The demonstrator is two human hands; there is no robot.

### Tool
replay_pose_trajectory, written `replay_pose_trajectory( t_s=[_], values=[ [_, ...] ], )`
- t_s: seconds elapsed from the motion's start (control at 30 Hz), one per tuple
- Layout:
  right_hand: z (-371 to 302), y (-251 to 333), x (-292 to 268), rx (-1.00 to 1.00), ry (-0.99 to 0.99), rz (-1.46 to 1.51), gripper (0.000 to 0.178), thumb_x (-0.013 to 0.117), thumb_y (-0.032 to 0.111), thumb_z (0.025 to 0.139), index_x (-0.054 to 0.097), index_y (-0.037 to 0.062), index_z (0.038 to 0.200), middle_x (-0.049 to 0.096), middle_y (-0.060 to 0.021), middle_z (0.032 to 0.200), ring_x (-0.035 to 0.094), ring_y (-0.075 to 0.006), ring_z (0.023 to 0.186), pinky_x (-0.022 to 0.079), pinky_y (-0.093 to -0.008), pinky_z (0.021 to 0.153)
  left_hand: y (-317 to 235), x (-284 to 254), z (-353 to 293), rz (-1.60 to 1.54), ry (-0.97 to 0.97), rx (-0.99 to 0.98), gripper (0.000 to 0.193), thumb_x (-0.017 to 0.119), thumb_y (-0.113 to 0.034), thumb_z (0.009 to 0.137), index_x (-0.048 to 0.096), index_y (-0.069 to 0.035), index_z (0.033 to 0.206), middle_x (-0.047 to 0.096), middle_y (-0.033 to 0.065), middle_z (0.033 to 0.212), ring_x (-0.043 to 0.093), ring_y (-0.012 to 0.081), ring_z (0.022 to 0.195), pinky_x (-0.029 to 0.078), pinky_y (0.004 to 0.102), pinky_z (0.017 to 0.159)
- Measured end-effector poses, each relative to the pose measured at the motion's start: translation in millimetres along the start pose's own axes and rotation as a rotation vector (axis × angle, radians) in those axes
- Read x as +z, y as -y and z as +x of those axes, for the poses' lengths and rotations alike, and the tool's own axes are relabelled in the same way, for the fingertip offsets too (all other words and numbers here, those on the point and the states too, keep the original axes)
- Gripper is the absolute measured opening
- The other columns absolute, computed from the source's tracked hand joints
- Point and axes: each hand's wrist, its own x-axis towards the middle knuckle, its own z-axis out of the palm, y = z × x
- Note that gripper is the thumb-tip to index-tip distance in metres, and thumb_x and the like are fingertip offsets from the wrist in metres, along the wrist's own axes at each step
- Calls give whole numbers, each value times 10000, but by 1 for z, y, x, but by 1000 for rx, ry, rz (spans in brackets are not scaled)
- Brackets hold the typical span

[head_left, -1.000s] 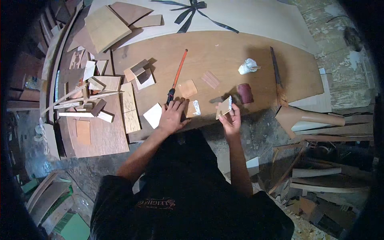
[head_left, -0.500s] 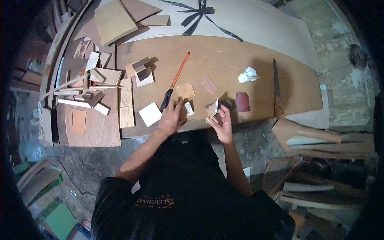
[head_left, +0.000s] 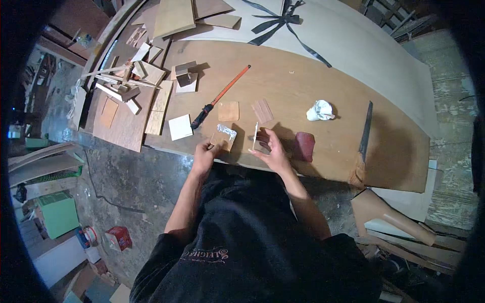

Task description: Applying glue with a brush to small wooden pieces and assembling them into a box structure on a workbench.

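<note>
My left hand (head_left: 204, 157) is closed, its fingertips pinching the near-left edge of a small square wooden piece (head_left: 220, 142) with white paste smeared on its top. In my right hand (head_left: 274, 152) a thin wooden piece (head_left: 255, 136) stands on edge between thumb and fingers. The two pieces are apart, over the near edge of the workbench (head_left: 283, 76). Beyond them lie a tan square piece (head_left: 228, 111) and a striped wooden piece (head_left: 262, 110). A dark red sandpaper piece (head_left: 303, 147) lies right of my right hand.
To the left are a white square (head_left: 180, 127), a long orange strip with a black handle (head_left: 228, 90) and a pile of wood scraps (head_left: 132, 81). On the right lie a white crumpled-topped container (head_left: 320, 110) and a handsaw (head_left: 366, 134). Boards (head_left: 174, 17) and a black strap (head_left: 283, 21) lie farther back.
The whole view has shifted and turned. My left hand has come back from beside the black handle, and the pasted piece now shows more fully. My right hand's piece has turned edge-on.
</note>
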Motion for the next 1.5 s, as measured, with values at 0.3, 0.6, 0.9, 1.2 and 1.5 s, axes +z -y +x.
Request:
replay_pose_trajectory(
  t_s=[0.3, 0.6, 0.9, 1.2, 1.5],
  values=[
    [19, -5, 20, -34, -124, 45, 710, 788, 72, 834, 405, 8, 1428, 586, -107, 1295, 559, -191, 1217, 440, -351, 1060, -21, -6, 18, -913, 464, -302, 432, 429, -186, 1044, 365, 50, 1399, 497, 218, 1336, 556, 373, 1248, 491, 443, 1049],
    [4, -9, 58, -2, -223, 17, 615, 739, 13, 864, 406, 44, 1380, 543, -83, 1302, 548, -183, 1220, 446, -367, 1064, -27, -26, 37, -530, 320, -137, 375, 570, -344, 1019, 602, -55, 1256, 649, 35, 1100, 581, 134, 921, 464, 283, 809],
    [20, 14, 71, 49, -259, 351, 459, 738, 17, 879, 464, 5, 1246, 585, -104, 1217, 595, -179, 1146, 527, -333, 985, -5, 15, 40, -140, 152, 230, 212, 680, -204, 963, 716, -19, 1060, 705, -3, 877, 614, 84, 749, 496, 264, 693],
    [33, 26, 64, 10, -267, 326, 415, 706, 4, 893, 497, 5, 1252, 597, -81, 1205, 595, -163, 1134, 495, -334, 1010, -17, -5, 29, -434, 511, 54, 365, 528, -255, 1035, 625, -25, 1302, 622, 48, 1265, 541, 155, 1176, 373, 306, 1057],
    [41, 30, 65, 12, -249, 310, 449, 715, 12, 886, 490, 6, 1274, 591, -87, 1223, 593, -170, 1138, 492, -327, 1004, -40, -16, 36, -148, 521, 120, 499, 635, -173, 975, 498, 6, 1420, 570, 74, 1394, 562, 164, 1204, 400, 309, 1068]
  ],
)
